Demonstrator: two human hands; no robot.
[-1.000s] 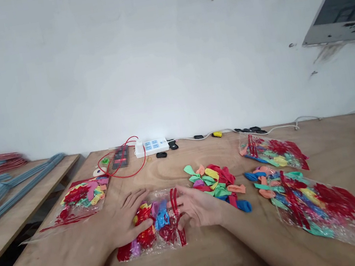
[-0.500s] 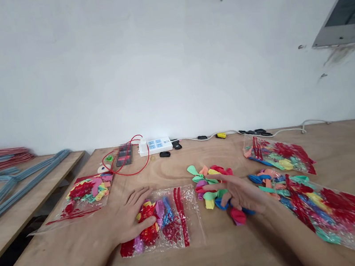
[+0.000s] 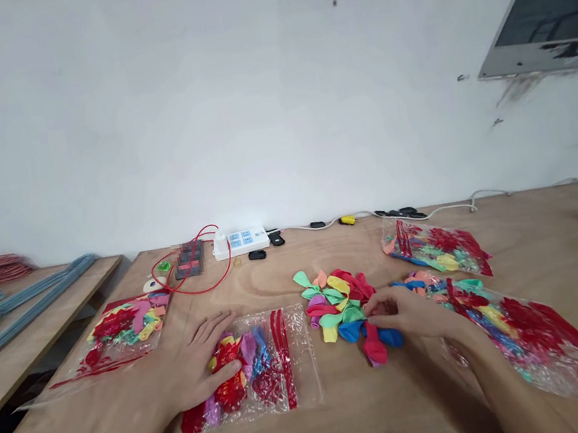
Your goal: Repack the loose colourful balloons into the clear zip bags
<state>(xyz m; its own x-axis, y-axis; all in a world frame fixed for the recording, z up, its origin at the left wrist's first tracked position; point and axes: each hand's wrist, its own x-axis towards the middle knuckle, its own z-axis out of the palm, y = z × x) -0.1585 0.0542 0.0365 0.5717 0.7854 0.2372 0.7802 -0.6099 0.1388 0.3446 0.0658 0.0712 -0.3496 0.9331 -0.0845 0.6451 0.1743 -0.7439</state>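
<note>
My left hand [image 3: 208, 365] lies spread on a clear plastic bag [image 3: 301, 361] with red stripes and a red print. Purple, blue and yellow balloons [image 3: 248, 355] show through it. A loose pile of balloons [image 3: 335, 297] in red, green, yellow, blue and purple sits to the right of that bag. At the pile's right edge, my right hand [image 3: 411, 310] has thumb and index finger pinched on a balloon, its fingertips close to the neck of a red balloon [image 3: 374, 346]. Exactly which balloon they grip is partly hidden.
More balloon bags lie at left [image 3: 125, 326], at back right [image 3: 436, 244] and at front right [image 3: 537, 331]. Near the wall are a power strip [image 3: 241, 241], a red cable [image 3: 217, 286] and small black items. Blue hangers [image 3: 33, 301] rest on the left table.
My right hand's outstretched fingers have drawn back rightward off the pile and curled into a pinch, uncovering more balloons. My left hand stays on the bag. The view has shifted slightly.
</note>
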